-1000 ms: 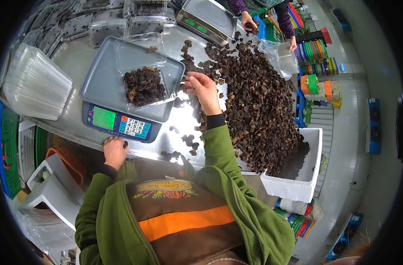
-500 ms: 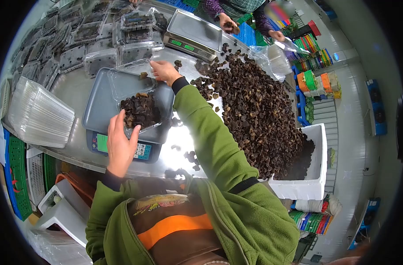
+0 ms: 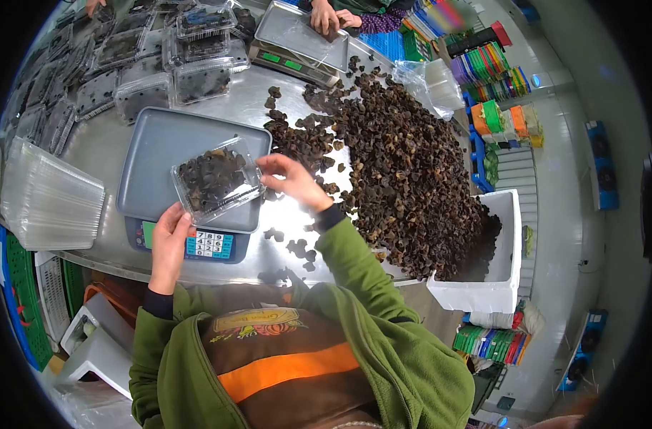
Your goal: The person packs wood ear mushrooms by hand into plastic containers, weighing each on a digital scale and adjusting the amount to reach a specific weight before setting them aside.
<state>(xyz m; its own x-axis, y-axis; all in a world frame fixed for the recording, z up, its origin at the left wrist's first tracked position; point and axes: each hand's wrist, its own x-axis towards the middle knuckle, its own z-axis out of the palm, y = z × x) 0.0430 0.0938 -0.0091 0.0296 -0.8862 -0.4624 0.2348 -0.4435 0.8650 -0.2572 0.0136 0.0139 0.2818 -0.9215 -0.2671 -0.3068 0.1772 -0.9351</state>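
Note:
A clear plastic box full of dark brown fungus pieces has its lid down over them. It lies tilted above the grey scale tray, with both my hands on it. The fingers of my left hand pinch its lower left corner. At its right edge are the bent fingers of my right hand. The scale's keypad shows below the tray. To the right, loose fungus pieces form a large heap on the metal table.
Filled clear boxes cover the back left. A stack of clear lids or trays stands at the left. A second scale has another person's hands over it. A white foam box sits right.
The box's lid has come down over the fungus. My right hand has moved down to the box's right edge. The other person's hands have moved left over the second scale.

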